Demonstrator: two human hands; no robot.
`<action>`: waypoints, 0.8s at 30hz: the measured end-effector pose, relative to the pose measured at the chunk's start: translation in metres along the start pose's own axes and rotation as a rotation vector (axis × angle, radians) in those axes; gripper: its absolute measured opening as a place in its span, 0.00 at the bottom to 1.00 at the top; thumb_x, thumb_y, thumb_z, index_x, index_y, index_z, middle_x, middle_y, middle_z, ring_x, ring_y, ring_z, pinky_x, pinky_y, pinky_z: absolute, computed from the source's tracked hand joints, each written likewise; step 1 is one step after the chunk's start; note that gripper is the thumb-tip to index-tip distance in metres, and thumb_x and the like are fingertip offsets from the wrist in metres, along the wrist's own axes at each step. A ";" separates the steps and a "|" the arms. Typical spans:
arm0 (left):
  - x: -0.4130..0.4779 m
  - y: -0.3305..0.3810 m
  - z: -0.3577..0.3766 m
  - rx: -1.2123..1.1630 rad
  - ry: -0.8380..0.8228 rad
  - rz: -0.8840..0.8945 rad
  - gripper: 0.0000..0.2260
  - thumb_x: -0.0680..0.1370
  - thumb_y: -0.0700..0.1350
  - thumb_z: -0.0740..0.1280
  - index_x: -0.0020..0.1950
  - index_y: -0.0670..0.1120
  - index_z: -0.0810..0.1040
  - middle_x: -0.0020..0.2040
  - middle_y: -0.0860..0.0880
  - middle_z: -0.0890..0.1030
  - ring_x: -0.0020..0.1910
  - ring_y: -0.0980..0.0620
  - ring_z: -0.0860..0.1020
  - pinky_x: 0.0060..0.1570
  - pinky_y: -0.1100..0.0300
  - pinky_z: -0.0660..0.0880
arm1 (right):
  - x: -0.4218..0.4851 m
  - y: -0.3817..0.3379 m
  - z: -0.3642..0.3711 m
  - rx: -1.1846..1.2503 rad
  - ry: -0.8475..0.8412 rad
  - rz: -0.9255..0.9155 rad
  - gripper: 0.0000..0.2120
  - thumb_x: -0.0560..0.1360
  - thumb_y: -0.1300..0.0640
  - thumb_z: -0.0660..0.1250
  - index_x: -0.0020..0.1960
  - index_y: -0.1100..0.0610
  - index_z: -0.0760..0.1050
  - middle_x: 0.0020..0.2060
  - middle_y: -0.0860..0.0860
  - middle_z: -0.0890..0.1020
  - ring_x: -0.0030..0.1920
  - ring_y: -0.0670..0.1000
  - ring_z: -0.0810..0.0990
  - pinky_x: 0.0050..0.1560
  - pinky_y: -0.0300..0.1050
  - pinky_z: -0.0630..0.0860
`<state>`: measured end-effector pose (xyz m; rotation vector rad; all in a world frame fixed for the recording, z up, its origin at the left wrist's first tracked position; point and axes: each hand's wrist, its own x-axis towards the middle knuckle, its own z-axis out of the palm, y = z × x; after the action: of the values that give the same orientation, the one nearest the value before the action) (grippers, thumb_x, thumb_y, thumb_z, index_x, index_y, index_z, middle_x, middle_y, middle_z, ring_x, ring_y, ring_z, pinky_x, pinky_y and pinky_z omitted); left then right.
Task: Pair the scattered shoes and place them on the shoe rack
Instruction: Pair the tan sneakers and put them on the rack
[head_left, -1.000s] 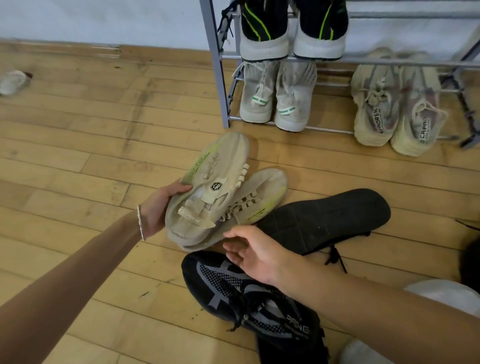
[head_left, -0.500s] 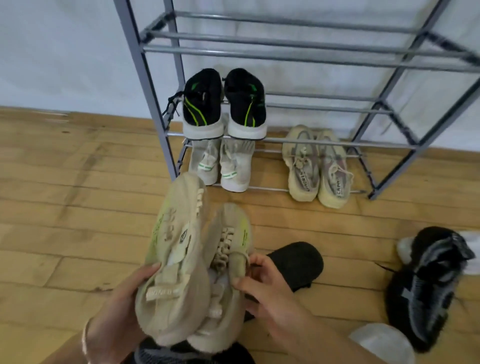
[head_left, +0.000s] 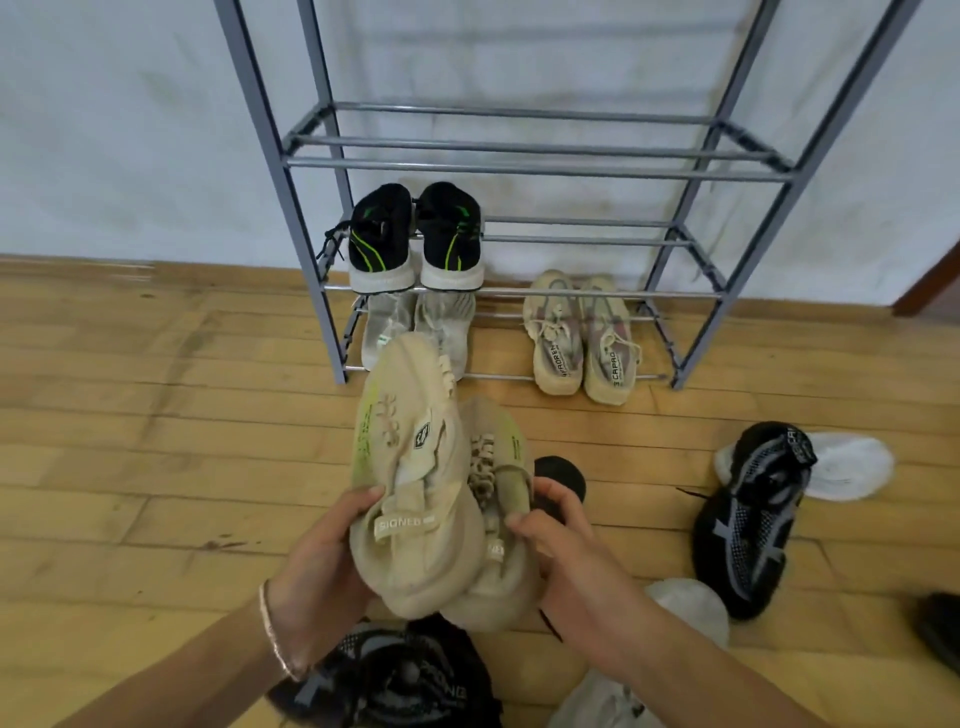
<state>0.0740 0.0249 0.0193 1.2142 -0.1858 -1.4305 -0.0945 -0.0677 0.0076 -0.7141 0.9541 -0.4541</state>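
- Gripping the heel of one beige shoe (head_left: 410, 467) with the left hand (head_left: 322, 566), fingers curled under it, thumb beside the strap marked "SIGNED".
- Pinching the tongue of the second beige shoe (head_left: 511, 441) with the right hand (head_left: 566, 551), thumb and fingers curled round it.
- Held side by side and touching, above the floor (head_left: 130, 441), toes pointing toward the rack (head_left: 519, 166).
- Wearing a thin bracelet (head_left: 272, 634) on the left wrist.
- On the rack's middle bars, at left: black-green pair (head_left: 379, 239), heels outward.
- On the lowest bars: grey pair (head_left: 452, 322) beneath those, partly hidden by the held shoes; tan pair (head_left: 582, 338) further right, apart.
- On the floor at right: black-grey shoe (head_left: 753, 514), touching a white shoe (head_left: 847, 467) behind it.
- Under the wrists: black shoe (head_left: 395, 680), partly hidden.
- Just beyond the right hand: black sole (head_left: 563, 470), mostly covered.
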 end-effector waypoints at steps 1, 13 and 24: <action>-0.002 0.001 0.001 -0.016 -0.007 0.003 0.23 0.71 0.51 0.63 0.63 0.42 0.75 0.53 0.42 0.83 0.46 0.45 0.82 0.47 0.51 0.75 | -0.004 -0.002 0.000 0.006 -0.017 0.001 0.21 0.70 0.65 0.69 0.60 0.50 0.72 0.54 0.57 0.82 0.54 0.57 0.78 0.62 0.60 0.71; 0.049 0.031 0.078 0.060 -0.152 0.073 0.16 0.74 0.49 0.62 0.58 0.43 0.79 0.49 0.44 0.85 0.43 0.49 0.84 0.39 0.58 0.81 | -0.008 -0.066 -0.048 -0.120 0.059 -0.432 0.25 0.71 0.71 0.64 0.56 0.43 0.75 0.46 0.49 0.86 0.47 0.54 0.83 0.44 0.52 0.81; 0.211 0.145 0.194 0.375 -0.072 0.113 0.08 0.77 0.48 0.62 0.50 0.45 0.76 0.43 0.48 0.79 0.37 0.52 0.78 0.24 0.62 0.78 | 0.121 -0.229 -0.105 -0.094 0.242 -0.618 0.24 0.69 0.62 0.64 0.66 0.55 0.74 0.58 0.56 0.82 0.58 0.58 0.81 0.50 0.51 0.80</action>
<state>0.0735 -0.2875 0.0927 1.4295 -0.5852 -1.3786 -0.1320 -0.3389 0.0646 -1.0588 0.9743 -1.0622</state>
